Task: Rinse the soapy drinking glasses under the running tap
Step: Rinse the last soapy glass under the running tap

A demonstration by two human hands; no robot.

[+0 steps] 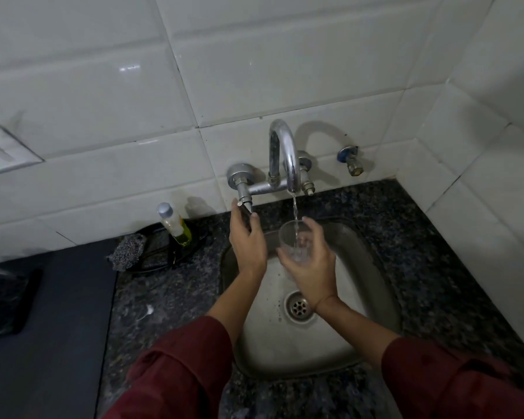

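A clear drinking glass [291, 237] stands upright under the chrome tap [285, 152], and a thin stream of water [295, 208] runs into it. My right hand [312, 264] grips the glass from the right side, above the steel sink [372, 285]. My left hand [247, 241] reaches up to the tap's left handle [245, 204]; thumb and fingers pinch its dark lever. Both sleeves are dark red.
A small bottle of yellow liquid [176, 223] and a grey scrubber [129, 251] sit on a dark dish left of the sink. Speckled granite counter [430, 267] surrounds the basin. The drain [298, 306] lies below my right wrist. White tiled walls close the back and right.
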